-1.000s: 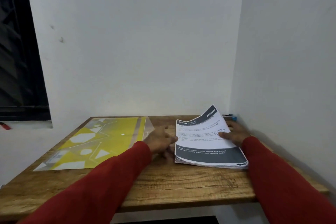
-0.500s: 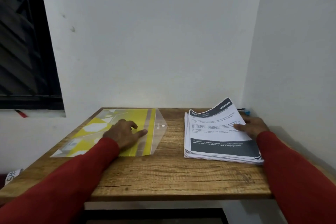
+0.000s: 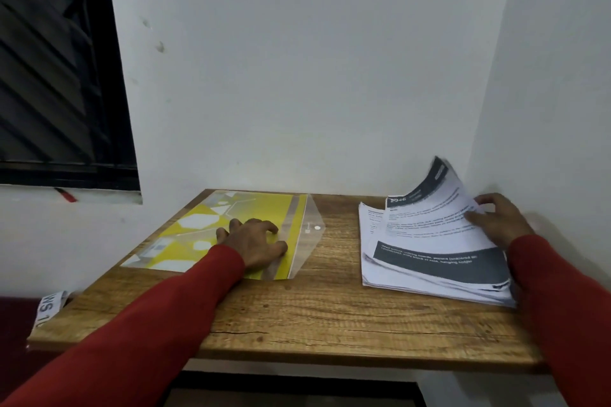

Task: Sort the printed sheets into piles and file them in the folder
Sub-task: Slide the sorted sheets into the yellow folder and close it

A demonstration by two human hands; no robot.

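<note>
A yellow plastic folder (image 3: 211, 225) with white shapes and a clear snap flap lies on the left of the wooden table (image 3: 314, 314). My left hand (image 3: 254, 238) rests on it with fingers spread. On the right sits a stack of printed sheets (image 3: 429, 261) with dark grey bands. My right hand (image 3: 496, 221) pinches the right edge of the top sheets and lifts their far end up off the stack.
White walls close the table in at the back and on the right. A dark window (image 3: 56, 76) is at the left. A white label with letters (image 3: 49, 307) hangs by the table's left front corner.
My left hand went from beside the stack onto the folder and stays there. My right hand has raised the top sheets higher, curling them up.
</note>
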